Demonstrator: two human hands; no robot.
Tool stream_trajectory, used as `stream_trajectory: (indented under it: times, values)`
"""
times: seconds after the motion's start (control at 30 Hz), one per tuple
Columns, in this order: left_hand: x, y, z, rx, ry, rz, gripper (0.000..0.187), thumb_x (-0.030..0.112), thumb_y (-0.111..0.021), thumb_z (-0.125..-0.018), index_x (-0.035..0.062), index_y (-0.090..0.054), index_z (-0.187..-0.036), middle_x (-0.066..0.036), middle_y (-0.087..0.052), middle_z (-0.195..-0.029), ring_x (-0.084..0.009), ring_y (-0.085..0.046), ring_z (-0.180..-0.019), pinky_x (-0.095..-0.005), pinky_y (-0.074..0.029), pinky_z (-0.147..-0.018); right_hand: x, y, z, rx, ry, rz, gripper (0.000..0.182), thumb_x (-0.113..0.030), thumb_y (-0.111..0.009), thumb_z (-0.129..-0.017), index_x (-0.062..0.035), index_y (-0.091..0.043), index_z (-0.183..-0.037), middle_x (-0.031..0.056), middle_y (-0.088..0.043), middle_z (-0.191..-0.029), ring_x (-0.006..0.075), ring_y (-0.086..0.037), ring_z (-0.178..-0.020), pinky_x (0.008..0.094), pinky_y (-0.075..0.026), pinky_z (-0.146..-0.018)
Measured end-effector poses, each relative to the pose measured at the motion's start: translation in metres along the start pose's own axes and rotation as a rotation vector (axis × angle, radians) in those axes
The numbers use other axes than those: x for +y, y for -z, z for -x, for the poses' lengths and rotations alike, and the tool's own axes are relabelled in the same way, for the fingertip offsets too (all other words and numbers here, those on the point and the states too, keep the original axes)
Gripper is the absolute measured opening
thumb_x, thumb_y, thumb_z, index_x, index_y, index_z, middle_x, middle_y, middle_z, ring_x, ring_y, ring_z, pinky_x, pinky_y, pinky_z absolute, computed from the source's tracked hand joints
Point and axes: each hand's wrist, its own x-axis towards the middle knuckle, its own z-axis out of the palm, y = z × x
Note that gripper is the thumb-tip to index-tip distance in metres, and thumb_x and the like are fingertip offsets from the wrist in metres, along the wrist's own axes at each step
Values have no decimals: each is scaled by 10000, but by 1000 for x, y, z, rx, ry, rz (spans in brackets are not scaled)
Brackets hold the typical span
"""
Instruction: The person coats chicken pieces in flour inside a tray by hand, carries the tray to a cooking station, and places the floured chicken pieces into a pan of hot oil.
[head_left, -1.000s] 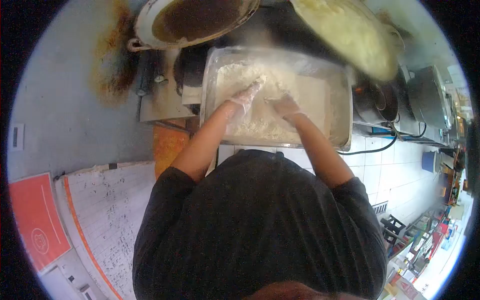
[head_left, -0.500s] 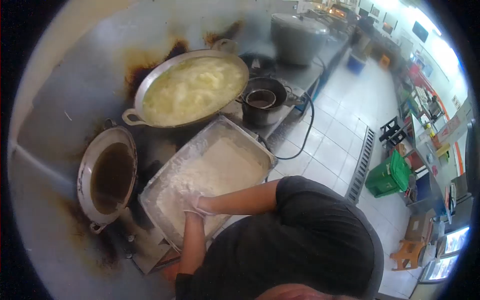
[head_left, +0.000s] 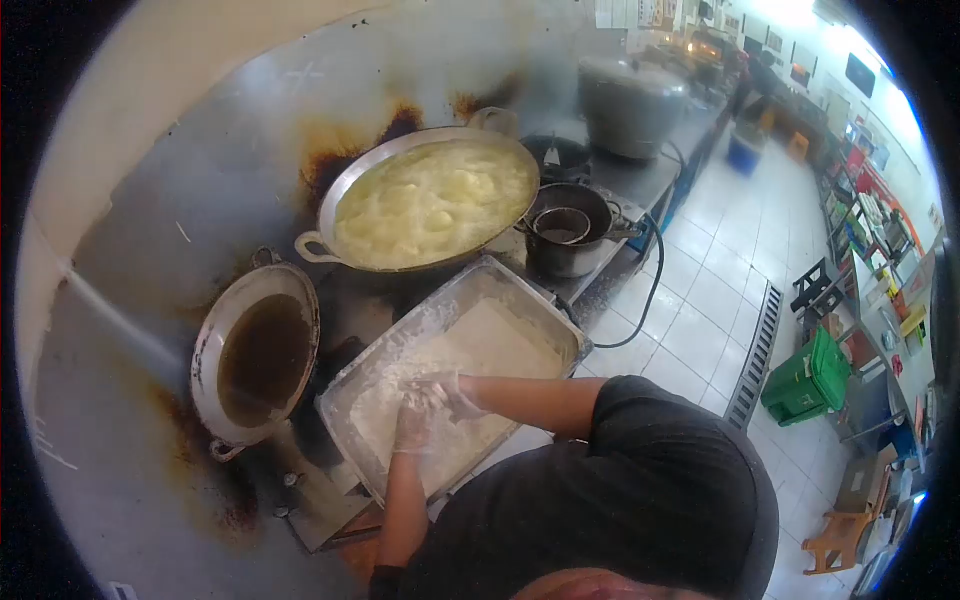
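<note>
A rectangular metal tray (head_left: 350,452) holds pale flour-like powder (head_left: 500,340), loose and crumbly near my hands. My left hand (head_left: 412,428) and my right hand (head_left: 456,396) both wear clear plastic gloves dusted with powder. They meet over the left half of the tray, fingers curled toward each other around a powdery clump (head_left: 427,392). Powder coats the fingertips, and what lies inside the clump is hidden.
Behind the tray, a wide two-handled pan (head_left: 312,246) holds bubbling yellowish oil with pieces in it. A smaller pan (head_left: 205,365) of dark oil sits left. A dark pot (head_left: 570,262) with a strainer, a large lidded pot (head_left: 630,105) and a green bin (head_left: 808,380) are to the right.
My hands have come slightly apart from their overlapped position, exposing powdery fingers and the clump between them. The whole view has shifted, so the pans and tray appear further right and lower.
</note>
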Motion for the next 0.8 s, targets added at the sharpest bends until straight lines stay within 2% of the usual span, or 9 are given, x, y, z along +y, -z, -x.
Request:
stream_trajectory:
  times: [0.03,0.13,0.23,0.3,0.37,0.43,0.63,0.7,0.8]
  values:
    - [-9,-6,2,-10,40,410,364,310,-479,-980,53,-558,-1226,-155,-590,-1236,-301,-542,-1170,-453,-395,-1014,29,13,-14,-69,256,292,609,-478,-496,-946,-186,-375,-1467,75,-300,-1553,345,-298,-1404,584,-334,-1055]
    - [1,9,2,6,319,967,258,191,-541,-941,22,-609,-1124,-181,-629,-1144,-316,-586,-1088,-442,-432,-966,34,24,-16,-212,-100,-157,790,-221,-731,-824,-134,-310,-1487,118,-348,-1511,323,-370,-1362,575,-370,-1053]
    - [22,44,-8,157,422,611,351,129,-662,-864,-36,-572,-1161,-165,-662,-1073,-247,-622,-1009,-373,-482,-895,19,35,-5,-268,-248,-227,749,-75,-690,-832,-122,-321,-1482,148,-361,-1494,333,-401,-1340,583,-428,-997]
    - [12,43,-2,105,528,908,360,133,-644,-878,-20,-555,-1191,-142,-659,-1070,-250,-631,-1015,-333,-509,-875,24,45,-8,-367,-94,89,759,-54,-693,-821,-112,-326,-1483,124,-373,-1490,329,-368,-1367,531,-438,-1004]
    - [-22,26,7,-94,608,1899,245,153,-501,-958,43,-597,-1156,-102,-658,-1037,-169,-636,-894,-302,-531,-784,5,42,3,-181,-281,-100,692,-218,-650,-879,-133,-329,-1486,138,-352,-1499,327,-322,-1399,577,-409,-1007]
    - [-56,1,43,-391,247,2655,245,160,-460,-978,67,-607,-1151,-88,-654,-1039,-141,-631,-854,-300,-534,-754,-10,28,11,74,-237,-185,746,-486,-540,-923,-196,-219,-1531,154,-195,-1575,368,-194,-1446,681,-267,-1047]
    - [19,42,9,157,580,927,641,397,-536,-923,111,-344,-1464,-67,-484,-1410,-237,-499,-1190,-420,-426,-974,-46,10,5,229,-446,-743,922,-803,-257,-852,-272,45,-1543,142,82,-1604,461,2,-1448,744,93,-1027]
    - [61,81,-17,214,1158,1433,642,490,-443,-965,125,-319,-1479,-42,-441,-1460,-288,-438,-1291,-432,-376,-1040,-40,5,1,226,-401,-724,920,-801,-264,-853,-276,43,-1543,142,86,-1603,453,4,-1451,736,78,-1039]
    - [89,95,-31,292,1230,1686,704,551,-442,-965,130,-277,-1504,-78,-404,-1472,-199,-336,-1365,-344,-218,-1138,-27,-20,-5,242,-328,-644,917,-803,-280,-851,-249,-22,-1536,142,11,-1589,425,-65,-1434,689,-4,-1060]
